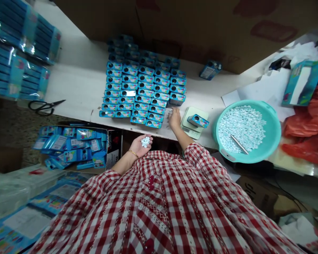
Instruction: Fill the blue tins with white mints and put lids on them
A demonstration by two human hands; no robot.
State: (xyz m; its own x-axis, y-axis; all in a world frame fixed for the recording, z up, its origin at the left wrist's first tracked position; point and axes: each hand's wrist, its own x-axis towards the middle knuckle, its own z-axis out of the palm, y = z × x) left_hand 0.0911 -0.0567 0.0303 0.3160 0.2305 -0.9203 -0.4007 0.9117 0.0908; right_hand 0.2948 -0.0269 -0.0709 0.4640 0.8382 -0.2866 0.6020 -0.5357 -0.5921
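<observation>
My left hand [140, 146] is palm up, fingers cupped round a small heap of pale blue-and-white tablets [145, 141]. My right hand [174, 119] reaches down to the white table just in front of the blue boxes [145, 85]. Its fingers are bent together at the tabletop, and what they hold, if anything, is too small to make out. The boxes stand upright in tight rows, each with a dark round hole in its top. Right of that hand, a single blue box [198, 120] stands on a pale green scale [189, 132].
A turquoise basin [274, 132] of the same tablets holds a metal scoop-like rod [239, 144]. One box [210, 70] stands apart by a large carton [201, 28]. Black scissors [45, 107] lie left. An open carton holds jumbled blue boxes [71, 146]; wrapped packs [18, 53] are stacked upper left.
</observation>
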